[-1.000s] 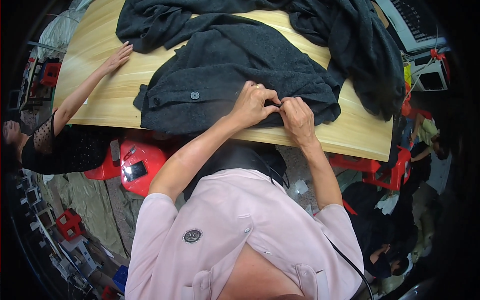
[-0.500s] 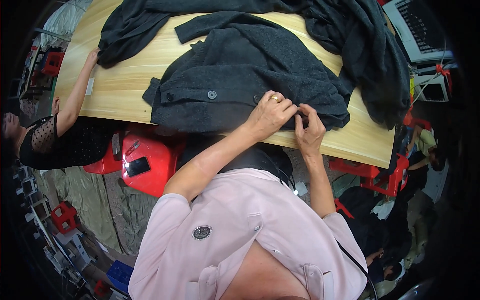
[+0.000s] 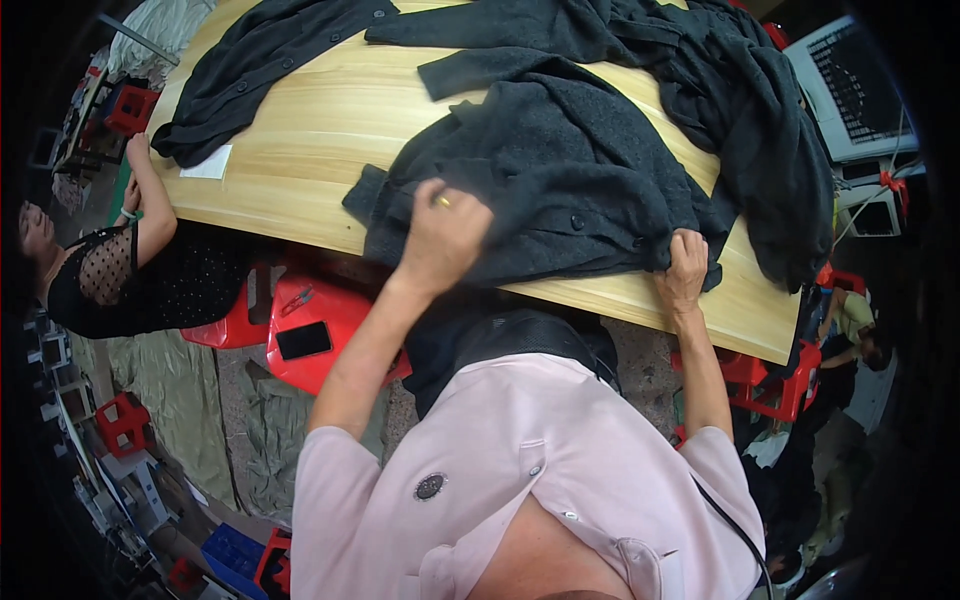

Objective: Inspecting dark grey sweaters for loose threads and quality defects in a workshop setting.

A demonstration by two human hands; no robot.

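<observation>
Cardigan (image 3: pixel 560 190) lies flat on counter (image 3: pixel 300 150), hem at near edge. Right hand (image 3: pixel 685 268) pinches hem corner; left hand (image 3: pixel 445 235) blurred, fingers' state cannot be told. Hem should be kept taut, pulled evenly

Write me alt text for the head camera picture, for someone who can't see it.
Seen from above, a person in a pink shirt works a dark grey buttoned garment on a wooden table: the left hand rests on its near edge, and the right hand grips its lower right corner. More dark clothing lies beyond, and another person's arm leans on the table's left end.
</observation>
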